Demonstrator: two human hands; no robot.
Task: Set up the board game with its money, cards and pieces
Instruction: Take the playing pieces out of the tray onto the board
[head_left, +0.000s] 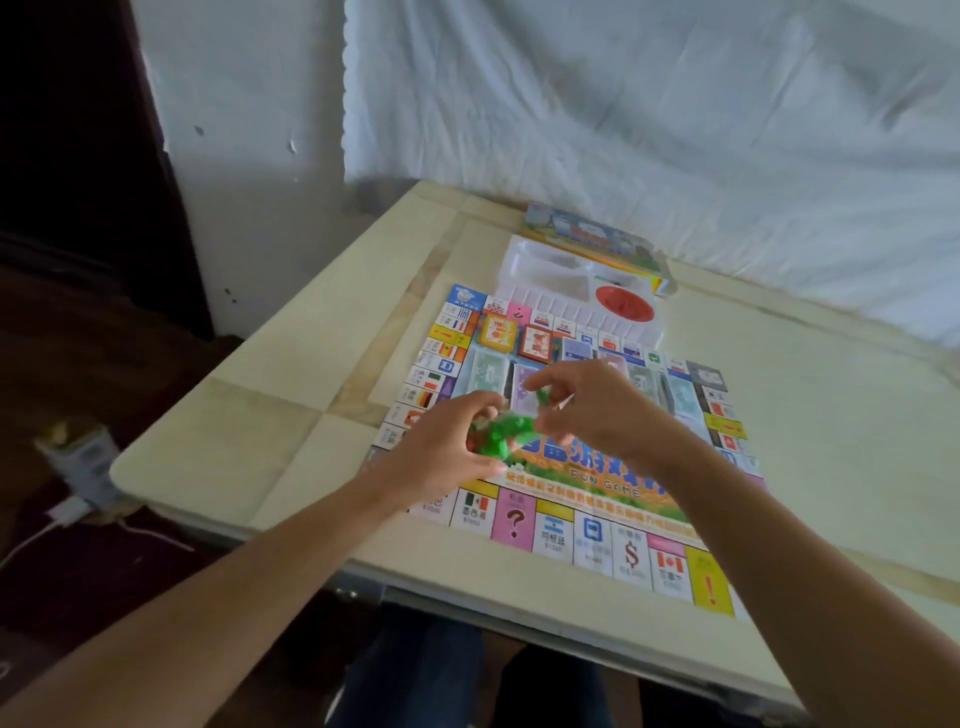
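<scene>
The paper game board lies flat on the table, its bottom row of squares facing me. Both hands meet above its middle. My left hand and my right hand together grip a small clear bag of green pieces, with a bit of red showing in it. Stacks of play money lie in a row across the board's upper half, partly hidden by my hands. An orange card deck and a red card deck sit near the board's top left.
A white plastic tray with a red round part stands behind the board, with the colourful game box behind it. The beige table ends at a white cloth-covered wall. A power strip sits off the table's left.
</scene>
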